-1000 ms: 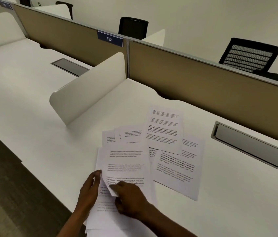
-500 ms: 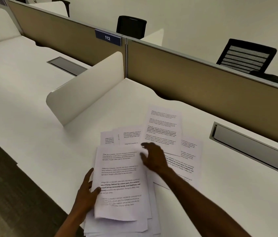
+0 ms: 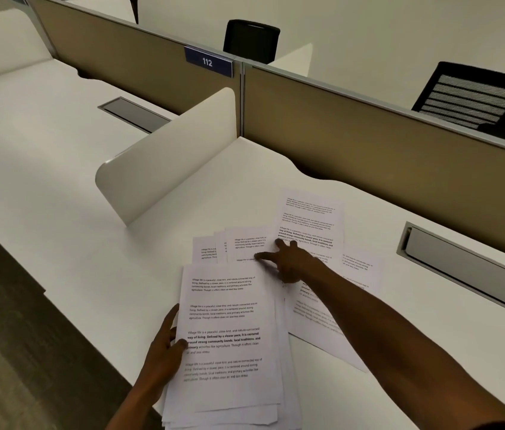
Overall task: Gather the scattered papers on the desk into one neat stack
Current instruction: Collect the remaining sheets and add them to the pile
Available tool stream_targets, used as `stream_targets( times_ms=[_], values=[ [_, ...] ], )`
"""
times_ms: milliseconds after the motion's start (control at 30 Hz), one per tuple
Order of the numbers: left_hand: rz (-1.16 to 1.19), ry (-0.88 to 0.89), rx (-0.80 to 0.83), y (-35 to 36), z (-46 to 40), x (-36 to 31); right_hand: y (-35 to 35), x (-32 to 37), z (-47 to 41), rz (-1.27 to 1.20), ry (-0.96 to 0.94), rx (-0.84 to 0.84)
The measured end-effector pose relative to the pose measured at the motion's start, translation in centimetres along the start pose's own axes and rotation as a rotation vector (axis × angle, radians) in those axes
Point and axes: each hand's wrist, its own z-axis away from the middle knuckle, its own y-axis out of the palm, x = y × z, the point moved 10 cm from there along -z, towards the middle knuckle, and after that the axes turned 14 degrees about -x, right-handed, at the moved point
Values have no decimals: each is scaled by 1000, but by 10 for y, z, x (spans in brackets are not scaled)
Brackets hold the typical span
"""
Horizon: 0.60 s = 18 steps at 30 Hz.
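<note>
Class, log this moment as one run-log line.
left hand: steadies stack | right hand: spread flat on loose sheets | unstacked sheets remain

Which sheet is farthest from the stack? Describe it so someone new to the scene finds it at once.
Start at the tan partition behind the desk and come down to the loose papers. The farthest sheet lies just beyond the fingertips of the right hand. Unlike the sheets around it, its upper half lies on bare desk, and it reaches nearest the partition.
</note>
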Motion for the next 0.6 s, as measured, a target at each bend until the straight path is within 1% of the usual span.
stream_targets(
  times_ms=[167, 333, 433, 500, 600],
  values=[
    [5, -15, 7, 0, -2, 2, -9, -3, -3, -47, 26, -54],
    [15, -38, 3, -1, 2, 0, -13, -7, 0, -40, 37, -105],
    [23, -40, -3, -2, 4, -2, -20, -14, 4, -132, 67, -157],
    [29, -35, -1, -1, 6, -3, -29, -24, 10, -256, 129, -247],
    [40, -21, 6, 0, 9, -6, -45, -40, 24, -363, 224, -455]
  ],
)
